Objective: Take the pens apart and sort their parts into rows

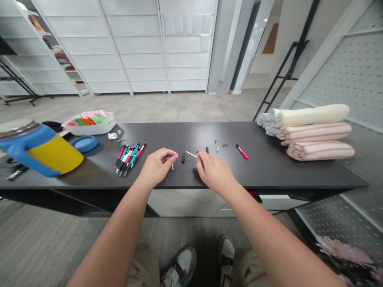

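Note:
My left hand [157, 165] hovers over the dark table [269, 167], its fingers pinched on a small pen part that I cannot name. My right hand [211, 169] pinches a thin white pen refill [190, 154] that points left toward the other hand. A short black pen piece [183, 158] lies on the table between the two hands. More small pen parts [221, 146] are scattered beyond my right hand, next to a red and black pen barrel [242, 152]. A bundle of several assembled pens [129, 155] lies left of my left hand.
A yellow and blue jug [42, 153] and a blue lid [84, 142] sit at the table's left. A white tray [89, 128] of coloured items stands behind them. Rolled striped towels [314, 131] are stacked at the right. My shoes [179, 267] show below.

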The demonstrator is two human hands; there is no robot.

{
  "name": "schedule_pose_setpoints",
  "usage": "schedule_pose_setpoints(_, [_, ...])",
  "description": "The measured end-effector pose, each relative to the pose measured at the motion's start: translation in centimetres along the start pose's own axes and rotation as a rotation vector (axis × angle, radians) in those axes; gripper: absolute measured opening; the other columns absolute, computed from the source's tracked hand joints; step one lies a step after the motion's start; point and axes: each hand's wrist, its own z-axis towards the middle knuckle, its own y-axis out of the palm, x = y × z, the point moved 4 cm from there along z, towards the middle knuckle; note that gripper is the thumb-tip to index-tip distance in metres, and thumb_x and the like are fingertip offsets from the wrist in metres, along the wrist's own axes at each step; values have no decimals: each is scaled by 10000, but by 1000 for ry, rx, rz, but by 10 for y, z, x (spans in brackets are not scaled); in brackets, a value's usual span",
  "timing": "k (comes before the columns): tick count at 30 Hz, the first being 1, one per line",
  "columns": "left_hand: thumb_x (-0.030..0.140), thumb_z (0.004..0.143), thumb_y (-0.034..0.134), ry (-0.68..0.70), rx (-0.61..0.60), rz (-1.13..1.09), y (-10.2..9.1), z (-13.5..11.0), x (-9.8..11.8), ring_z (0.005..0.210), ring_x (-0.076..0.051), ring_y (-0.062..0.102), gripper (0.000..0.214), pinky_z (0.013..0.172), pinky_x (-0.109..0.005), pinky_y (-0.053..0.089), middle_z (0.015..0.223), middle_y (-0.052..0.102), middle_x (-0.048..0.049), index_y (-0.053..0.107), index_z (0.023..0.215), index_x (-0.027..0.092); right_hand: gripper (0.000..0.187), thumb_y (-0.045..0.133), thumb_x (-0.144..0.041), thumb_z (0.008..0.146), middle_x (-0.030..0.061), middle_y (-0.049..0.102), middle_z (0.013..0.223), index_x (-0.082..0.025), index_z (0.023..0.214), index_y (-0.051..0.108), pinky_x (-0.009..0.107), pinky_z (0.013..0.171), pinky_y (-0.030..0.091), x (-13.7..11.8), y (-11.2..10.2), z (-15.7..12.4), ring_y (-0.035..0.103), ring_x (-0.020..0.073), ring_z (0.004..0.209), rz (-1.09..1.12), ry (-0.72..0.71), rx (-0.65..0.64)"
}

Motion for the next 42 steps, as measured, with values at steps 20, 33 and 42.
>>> schedule_pose_setpoints(20, [318,994,654,208,-121,7,8,-1,17,944,-207,652,137,871,-358,483,960,770,-8,780,987,263,155,585,-356,1021,-51,640,720,-242,1053,683,218,641,359,-5,8,15,563,114,619,465,-51,-34])
schedule_pose_setpoints(33, [334,1032,576,239,-99,378,22,-6,19,1132,-268,598,232,1003,-456,474,1192,716,-59,751,1175,283,194,517,-327,1043,74,794,969,-250,1126,674,284,726,462,-10,11,23,750,231,852,-112,190,-70])
schedule_pose_setpoints(42, [330,1009,603,170,-76,420,22,-6,18,1131,-282,604,198,1002,-455,469,1158,740,-57,726,1142,250,197,496,-322,1061,70,807,1017,-264,1139,667,307,746,506,-18,15,29,770,256,911,-161,145,-94])
